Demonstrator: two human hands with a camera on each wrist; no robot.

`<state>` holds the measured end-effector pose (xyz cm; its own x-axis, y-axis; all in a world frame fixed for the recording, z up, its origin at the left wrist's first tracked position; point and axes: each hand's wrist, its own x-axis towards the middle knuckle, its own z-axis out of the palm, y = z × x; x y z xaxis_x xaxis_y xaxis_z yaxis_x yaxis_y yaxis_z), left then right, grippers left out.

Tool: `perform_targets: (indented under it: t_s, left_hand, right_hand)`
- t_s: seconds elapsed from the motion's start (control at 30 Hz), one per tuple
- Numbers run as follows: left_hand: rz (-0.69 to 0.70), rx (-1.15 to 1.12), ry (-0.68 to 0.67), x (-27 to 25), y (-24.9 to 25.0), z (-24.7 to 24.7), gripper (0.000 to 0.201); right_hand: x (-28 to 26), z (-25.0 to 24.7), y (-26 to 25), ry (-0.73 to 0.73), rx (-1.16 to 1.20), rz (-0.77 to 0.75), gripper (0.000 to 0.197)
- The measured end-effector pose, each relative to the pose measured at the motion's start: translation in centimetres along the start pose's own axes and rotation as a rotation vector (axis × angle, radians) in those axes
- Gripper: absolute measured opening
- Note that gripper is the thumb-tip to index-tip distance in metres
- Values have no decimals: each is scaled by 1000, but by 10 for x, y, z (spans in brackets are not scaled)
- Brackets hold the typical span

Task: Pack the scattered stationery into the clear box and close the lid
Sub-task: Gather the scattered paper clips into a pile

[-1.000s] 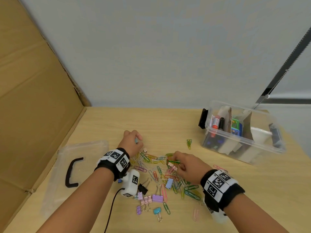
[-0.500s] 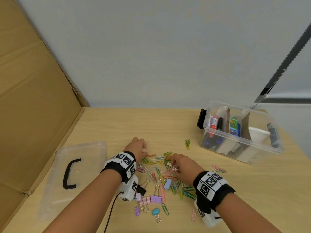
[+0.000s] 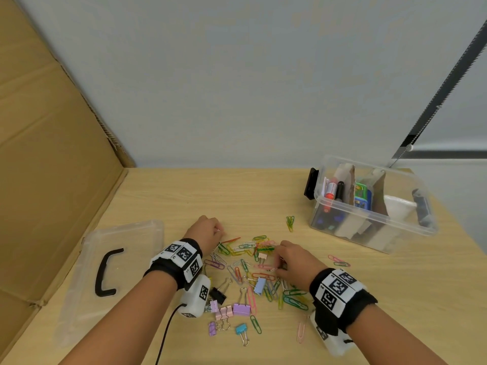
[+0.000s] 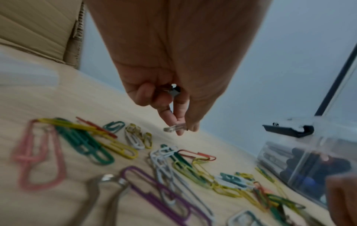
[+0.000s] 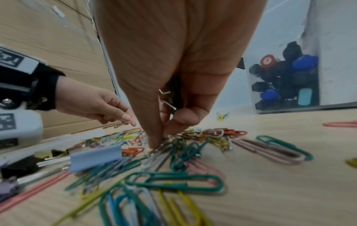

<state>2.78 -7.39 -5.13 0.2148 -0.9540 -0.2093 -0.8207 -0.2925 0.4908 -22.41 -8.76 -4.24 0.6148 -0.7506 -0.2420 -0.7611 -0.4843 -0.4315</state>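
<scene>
Head view: wrist markers patterned, seemingly no legible words.

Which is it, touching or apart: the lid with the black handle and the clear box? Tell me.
Apart. The head view shows the lid flat on the table at the left and the clear box at the right, with bare tabletop, both hands and the scattered clips between them.

Even, soft indoor light fills all three views, bright without glare, and shadows on the tabletop are faint. The head view is sharp but bows at its edges. Both wrist views are stretched, with the nearest paper clips blurred.
</scene>
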Motion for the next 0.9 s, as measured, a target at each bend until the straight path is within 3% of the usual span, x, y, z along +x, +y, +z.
perform_targets:
  t_s: [0.17, 0.3, 0.37, 0.47, 0.57, 0.67, 0.83, 0.9]
  left_hand:
    - [25, -201, 20, -12, 1, -3, 19]
    - [14, -363, -4, -22, 2, -3, 23]
    - [18, -381, -3, -25, 2, 0, 21]
    - [29, -415, -5, -28, 1, 4, 21]
    - [33, -480, -13, -32, 0, 8, 24]
    - [47, -521, -17, -41, 3, 7, 36]
    - [100, -347, -148, -63, 24, 6, 40]
    - [119, -235, -168, -67, 35, 8, 39]
  right_hand:
    - [-7, -8, 4, 8, 242, 94, 17]
    - [-11, -13, 6, 29, 500, 102, 14]
    - [-13, -13, 3, 21, 804, 134, 13]
    - [-15, -14, -1, 5, 1451, 290, 21]
    - [-14, -14, -5, 16, 1595, 353, 19]
    - [-6, -15, -10, -31, 1363, 333, 22]
    - [14, -21, -13, -82, -21, 4, 26]
    - [21, -19, -17, -143, -310, -91, 31]
